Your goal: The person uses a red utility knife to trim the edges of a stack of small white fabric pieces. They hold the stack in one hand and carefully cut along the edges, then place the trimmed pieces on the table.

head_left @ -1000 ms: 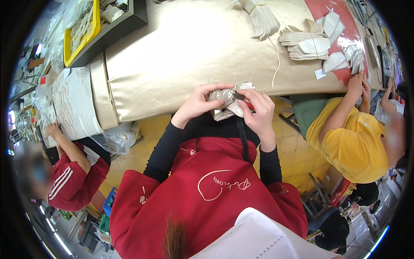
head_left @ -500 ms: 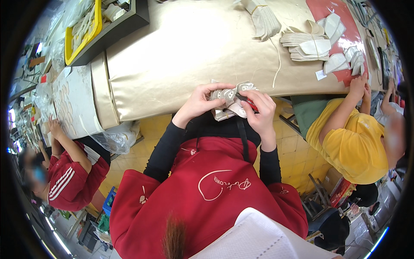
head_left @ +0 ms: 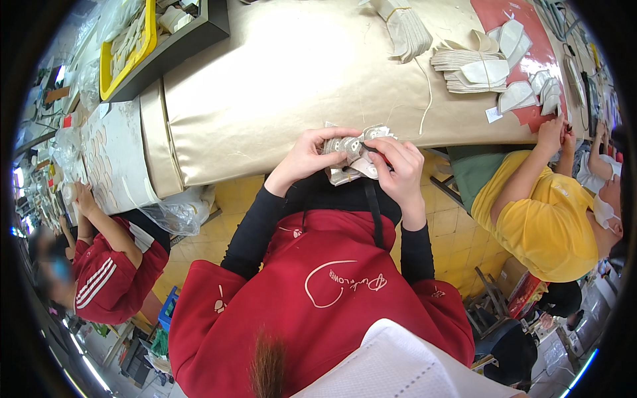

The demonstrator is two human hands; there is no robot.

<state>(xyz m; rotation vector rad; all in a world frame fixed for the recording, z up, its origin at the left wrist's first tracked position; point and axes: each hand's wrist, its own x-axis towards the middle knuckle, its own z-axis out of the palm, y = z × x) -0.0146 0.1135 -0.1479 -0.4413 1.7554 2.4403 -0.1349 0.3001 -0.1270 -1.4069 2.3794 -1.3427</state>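
A: In the head view, where is the patterned fabric bundle (head_left: 350, 146)?
B: Between the two hands, at the near edge of the gold surface (head_left: 265, 113); close to the body, presumably so the small parts stay in easy sight
A: And each grip?
B: The left hand (head_left: 314, 155) is clamped on the bundle, thumb in front, fingers behind, probably so its layers don't fan out; the right hand (head_left: 398, 166) pinches a small dark tool (head_left: 369, 148) against the bundle's right side, near its tip perhaps for fine control
A: The tied stack (head_left: 468, 71)?
B: Farther off, to the right; its band likely stops the pale pieces sliding
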